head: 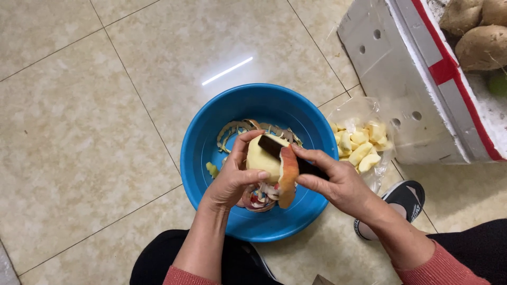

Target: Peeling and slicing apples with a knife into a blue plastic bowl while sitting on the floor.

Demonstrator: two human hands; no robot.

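Observation:
My left hand [231, 179] grips a partly peeled apple [263, 158] over a blue plastic basin [208, 137]. My right hand [332, 177] holds a dark-bladed knife [270, 145] against the apple's top. A long strip of red peel [288, 177] hangs down from the cut. Peel strips [240, 128] and a small apple piece [212, 169] lie inside the basin.
A clear bag of peeled apple chunks [360, 145] sits on the tiled floor right of the basin. A white foam box [417, 79] with brown round produce [481, 46] stands at the upper right. My sandalled foot [404, 198] rests beside the basin.

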